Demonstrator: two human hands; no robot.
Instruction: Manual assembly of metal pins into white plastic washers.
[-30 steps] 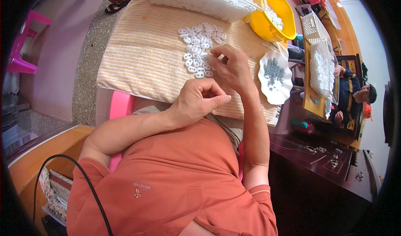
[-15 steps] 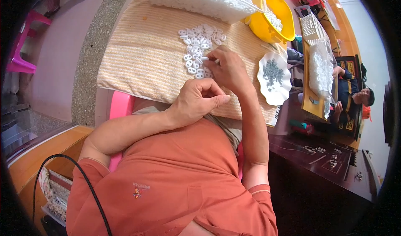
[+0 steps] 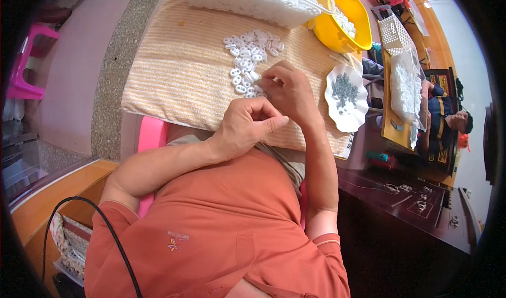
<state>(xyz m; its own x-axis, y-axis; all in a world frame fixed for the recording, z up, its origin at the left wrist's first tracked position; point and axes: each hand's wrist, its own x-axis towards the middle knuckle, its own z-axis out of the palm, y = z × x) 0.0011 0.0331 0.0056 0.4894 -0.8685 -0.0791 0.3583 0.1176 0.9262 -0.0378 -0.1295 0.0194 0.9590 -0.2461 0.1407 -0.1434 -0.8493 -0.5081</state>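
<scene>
A loose heap of small white oval two-holed plastic pieces [image 3: 247, 61] lies on a striped towel [image 3: 174, 71] that covers the table. My right hand [image 3: 292, 92] is at the heap's near right edge, fingers curled and fingertips down among the closest pieces. What those fingertips hold, if anything, is hidden. Closer to my body, my left hand [image 3: 247, 123] rests over the table's front edge, its thumb pressed against the bent forefinger. Anything in that pinch is too small or too covered to make out. To the right sits a white scalloped dish [image 3: 352, 118] with small dark grey bits in it.
A clear bin of white pieces [image 3: 247, 5] stands at the back, beside a yellow tub [image 3: 363, 29] holding more. Further right, another person [image 3: 440, 113] sits by a second clear bin [image 3: 405, 87]. A black cable [image 3: 108, 229] loops at lower left.
My right hand has shifted slightly, its fingertips staying at the heap's near edge. My left hand keeps its pinch almost in place. Across the room, the other person's arms have moved.
</scene>
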